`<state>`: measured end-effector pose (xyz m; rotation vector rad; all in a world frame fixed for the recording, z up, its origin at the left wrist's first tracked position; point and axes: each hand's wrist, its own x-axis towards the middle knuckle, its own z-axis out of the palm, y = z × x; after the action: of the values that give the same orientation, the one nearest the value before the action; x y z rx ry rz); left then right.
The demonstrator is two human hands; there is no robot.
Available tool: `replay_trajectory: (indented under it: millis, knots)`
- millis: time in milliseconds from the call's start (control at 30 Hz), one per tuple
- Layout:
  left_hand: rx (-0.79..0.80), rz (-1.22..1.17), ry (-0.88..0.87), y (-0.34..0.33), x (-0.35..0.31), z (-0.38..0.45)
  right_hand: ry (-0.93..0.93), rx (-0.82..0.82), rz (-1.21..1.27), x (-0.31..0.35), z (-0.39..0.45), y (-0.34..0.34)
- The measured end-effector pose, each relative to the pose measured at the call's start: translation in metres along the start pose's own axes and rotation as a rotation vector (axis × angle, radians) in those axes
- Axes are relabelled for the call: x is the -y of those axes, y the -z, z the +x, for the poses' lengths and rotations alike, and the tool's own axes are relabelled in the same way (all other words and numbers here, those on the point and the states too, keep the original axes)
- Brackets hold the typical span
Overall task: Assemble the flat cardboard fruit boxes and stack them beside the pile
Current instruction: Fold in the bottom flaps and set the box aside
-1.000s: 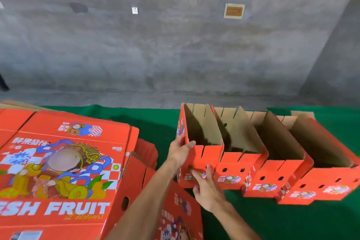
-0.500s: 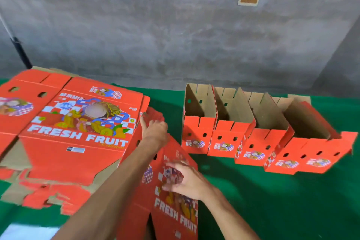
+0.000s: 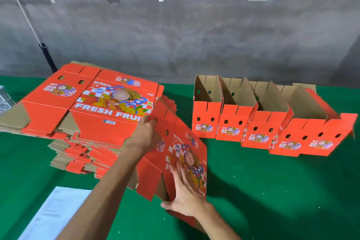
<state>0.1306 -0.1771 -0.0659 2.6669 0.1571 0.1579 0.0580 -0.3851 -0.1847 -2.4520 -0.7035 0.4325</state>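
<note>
A red flat box (image 3: 187, 142) printed "FRESH FRUIT" leans tilted between the pile and the row, its near end low over the green table. My left hand (image 3: 145, 134) grips its upper left edge beside a round hole. My right hand (image 3: 185, 191) presses straight, spread fingers on the printed face near the lower end. The pile of flat boxes (image 3: 93, 107) lies on the left. Several assembled boxes (image 3: 206, 121) stand open-topped in a row on the right; the rightmost (image 3: 311, 134) has a loose side flap sticking out.
Green cloth covers the table (image 3: 272, 191). A white printed sheet (image 3: 56, 212) lies at the near left. A grey patterned object (image 3: 4, 101) sits at the far left edge. Behind is a grey wall with a pole (image 3: 45, 52) leaning on it.
Both hands left the leftmost assembled box and came back to a flat box. That flat box has tilted up and slid off the pile towards the middle.
</note>
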Motion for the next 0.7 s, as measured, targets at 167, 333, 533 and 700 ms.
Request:
replay_trajectory:
  millis: [167,333,533,700]
  knots:
    - [-0.024,-0.177,-0.039,0.014,0.005,-0.014,-0.138,0.149,-0.017,0.018,-0.017,0.010]
    - [0.008,-0.605,0.070,0.013,0.007,-0.018,-0.210,0.050,-0.214,0.030,-0.030,0.039]
    - [0.061,-0.616,-0.249,0.015,-0.009,-0.022,-0.265,-0.287,-0.490,0.010,-0.060,0.136]
    - [-0.038,-0.764,-0.344,0.014,-0.073,-0.025,-0.192,-0.666,-0.597,0.002,-0.083,0.222]
